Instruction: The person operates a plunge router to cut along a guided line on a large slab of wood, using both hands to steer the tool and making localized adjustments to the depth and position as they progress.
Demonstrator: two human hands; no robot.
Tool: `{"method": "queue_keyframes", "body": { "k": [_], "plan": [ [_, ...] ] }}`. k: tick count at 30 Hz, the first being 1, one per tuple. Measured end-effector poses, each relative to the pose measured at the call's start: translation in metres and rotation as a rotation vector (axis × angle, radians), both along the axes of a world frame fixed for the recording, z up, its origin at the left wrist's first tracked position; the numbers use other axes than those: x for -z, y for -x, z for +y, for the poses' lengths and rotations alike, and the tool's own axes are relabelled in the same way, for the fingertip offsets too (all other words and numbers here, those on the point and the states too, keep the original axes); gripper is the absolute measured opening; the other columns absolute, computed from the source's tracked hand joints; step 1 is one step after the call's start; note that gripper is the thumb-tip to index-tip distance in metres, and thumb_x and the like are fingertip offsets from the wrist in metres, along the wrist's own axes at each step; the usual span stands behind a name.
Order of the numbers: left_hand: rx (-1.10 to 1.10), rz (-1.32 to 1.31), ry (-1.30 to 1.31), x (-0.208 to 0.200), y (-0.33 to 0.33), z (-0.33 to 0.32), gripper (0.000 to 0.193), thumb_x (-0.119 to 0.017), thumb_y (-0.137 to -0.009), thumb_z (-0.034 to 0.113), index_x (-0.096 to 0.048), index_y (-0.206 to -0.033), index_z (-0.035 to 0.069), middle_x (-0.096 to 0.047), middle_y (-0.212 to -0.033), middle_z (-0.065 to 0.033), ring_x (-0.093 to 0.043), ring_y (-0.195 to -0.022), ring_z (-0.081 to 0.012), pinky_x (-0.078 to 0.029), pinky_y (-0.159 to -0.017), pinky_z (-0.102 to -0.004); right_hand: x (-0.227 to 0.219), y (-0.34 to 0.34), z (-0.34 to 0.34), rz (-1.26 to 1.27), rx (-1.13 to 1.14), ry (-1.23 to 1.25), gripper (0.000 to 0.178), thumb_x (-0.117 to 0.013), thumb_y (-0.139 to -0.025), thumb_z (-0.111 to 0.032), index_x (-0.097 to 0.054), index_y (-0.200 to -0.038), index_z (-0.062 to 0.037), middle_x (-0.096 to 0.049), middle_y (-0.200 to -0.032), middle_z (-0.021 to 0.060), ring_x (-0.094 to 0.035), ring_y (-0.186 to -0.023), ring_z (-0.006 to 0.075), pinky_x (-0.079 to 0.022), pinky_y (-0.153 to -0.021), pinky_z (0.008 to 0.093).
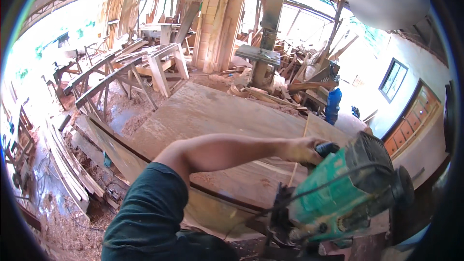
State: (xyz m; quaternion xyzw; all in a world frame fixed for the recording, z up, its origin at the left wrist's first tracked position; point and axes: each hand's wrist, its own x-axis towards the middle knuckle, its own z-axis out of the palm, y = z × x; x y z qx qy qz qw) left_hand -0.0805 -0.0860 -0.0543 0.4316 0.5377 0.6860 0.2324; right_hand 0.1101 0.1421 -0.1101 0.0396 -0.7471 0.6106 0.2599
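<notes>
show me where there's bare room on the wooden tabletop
The wooden tabletop looks mostly bare between the left forearm and the scrap wood beyond its far edge. The near right is crowded by the green power tool and the left hand.

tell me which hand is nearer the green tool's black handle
Left: the left hand is on the black handle. The right hand is not in view, so its place can't be told.

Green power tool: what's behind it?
Beyond the green power tool, whose dark handle the left hand grips, are a pale wall and wooden door. What the tool covers is hidden.
</notes>
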Motion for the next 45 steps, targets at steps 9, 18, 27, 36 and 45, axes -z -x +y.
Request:
{"method": "queue_keyframes", "body": {
  "k": [9,18,27,36,45],
  "plan": [
    [-0.398,0.219,0.296,0.010,0.003,-0.011,0.053,-0.074,-0.089,0.023,-0.057,-0.134,0.001,-0.067,-0.112,-0.0036,-0.064,-0.095,-0.0137,-0.054,-0.086,-0.0293,0.021,0.007,0.095,-0.124,-0.460,-0.352,0.049,-0.083,-0.071,-0.019,-0.067,-0.116,-0.0058,-0.069,-0.096,0.0142,-0.066,-0.087,0.0308,-0.055,-0.085,0.0417],
    [-0.460,0.084,0.190,0.001,-0.001,-0.015,0.044,-0.071,-0.093,0.024,-0.059,-0.129,0.002,-0.066,-0.109,-0.0024,-0.062,-0.093,-0.0114,-0.052,-0.084,-0.0278,-0.023,-0.044,0.082,0.087,-0.250,0.025,0.024,-0.073,-0.088,-0.013,-0.073,-0.107,0.0032,-0.069,-0.088,0.0099,-0.068,-0.085,0.0197,-0.053,-0.075,0.0299],
    [-0.604,0.027,0.157,-0.003,-0.025,-0.012,0.035,-0.068,-0.097,0.025,-0.062,-0.123,0.003,-0.066,-0.105,-0.0012,-0.060,-0.092,-0.0092,-0.049,-0.082,-0.0262,-0.060,-0.014,0.054,0.364,-0.392,0.023,0.086,-0.081,-0.082,-0.038,-0.045,-0.151,-0.0018,-0.057,-0.139,0.0161,-0.057,-0.125,0.0248,-0.047,-0.100,0.0390],
    [-0.989,0.012,0.119,0.015,-0.085,-0.013,0.029,-0.065,-0.100,0.027,-0.064,-0.118,0.004,-0.065,-0.101,0.0001,-0.058,-0.091,-0.0069,-0.047,-0.080,-0.0246,-0.128,0.061,0.030,0.850,-0.637,-0.321,0.087,-0.087,-0.076,-0.028,-0.047,-0.146,0.0030,-0.055,-0.138,0.0213,-0.055,-0.129,0.0333,-0.044,-0.106,0.0409],
    [-2.456,0.691,-0.022,-0.004,-0.295,0.055,0.015,-0.059,-0.104,0.019,-0.066,-0.104,0.006,-0.058,-0.079,0.0016,-0.049,-0.069,-0.0075,-0.040,-0.064,-0.0220,-0.140,0.085,0.030,0.919,-0.683,-0.242,0.077,-0.087,-0.076,-0.028,-0.052,-0.138,0.0005,-0.055,-0.130,0.0222,-0.057,-0.117,0.0401,-0.047,-0.100,0.0458]
  ]
}}
